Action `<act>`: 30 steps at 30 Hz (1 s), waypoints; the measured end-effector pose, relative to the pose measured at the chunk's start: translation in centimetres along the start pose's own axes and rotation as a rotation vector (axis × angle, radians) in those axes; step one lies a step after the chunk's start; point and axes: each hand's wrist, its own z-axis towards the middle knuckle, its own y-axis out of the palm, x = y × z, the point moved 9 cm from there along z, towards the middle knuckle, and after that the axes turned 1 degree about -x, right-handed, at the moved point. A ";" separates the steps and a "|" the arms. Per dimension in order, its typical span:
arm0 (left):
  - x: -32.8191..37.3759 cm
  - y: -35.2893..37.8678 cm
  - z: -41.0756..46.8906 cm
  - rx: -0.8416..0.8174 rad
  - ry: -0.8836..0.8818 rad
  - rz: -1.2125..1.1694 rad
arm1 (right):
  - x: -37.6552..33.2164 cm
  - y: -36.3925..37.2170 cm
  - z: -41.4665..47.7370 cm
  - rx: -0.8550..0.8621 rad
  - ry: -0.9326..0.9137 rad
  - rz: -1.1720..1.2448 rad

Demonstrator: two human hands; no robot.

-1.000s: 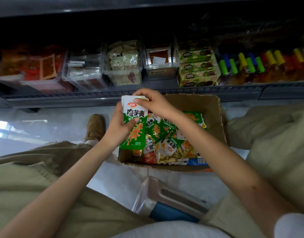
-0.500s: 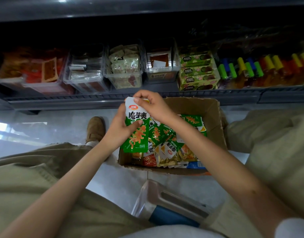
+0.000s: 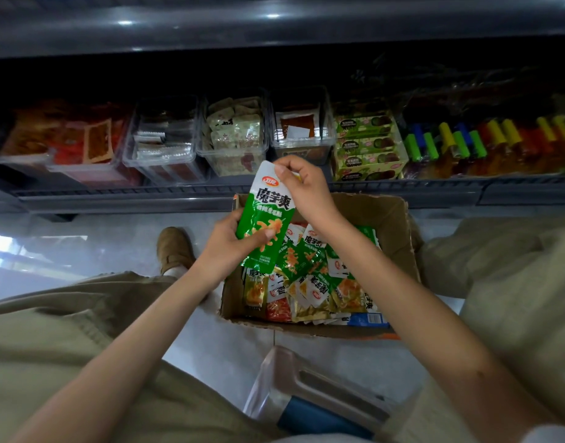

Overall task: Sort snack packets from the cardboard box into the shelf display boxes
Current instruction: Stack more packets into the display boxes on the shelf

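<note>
Green snack packet (image 3: pixel 268 219) hangs over the far-left corner of the cardboard box (image 3: pixel 386 225). The left grip (image 3: pixel 230 247) is clamped round its lower half, thumb across the front, and the right grip (image 3: pixel 303 190) pinches its top edge. Best to keep it flat, let the top pinch guide, and slot it upright into a clear display box (image 3: pixel 230 169) just beyond the cardboard box.
</note>
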 end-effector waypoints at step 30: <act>25.7 -2.7 7.4 0.207 0.726 0.086 | -27.6 -8.7 7.4 0.049 -0.441 -0.127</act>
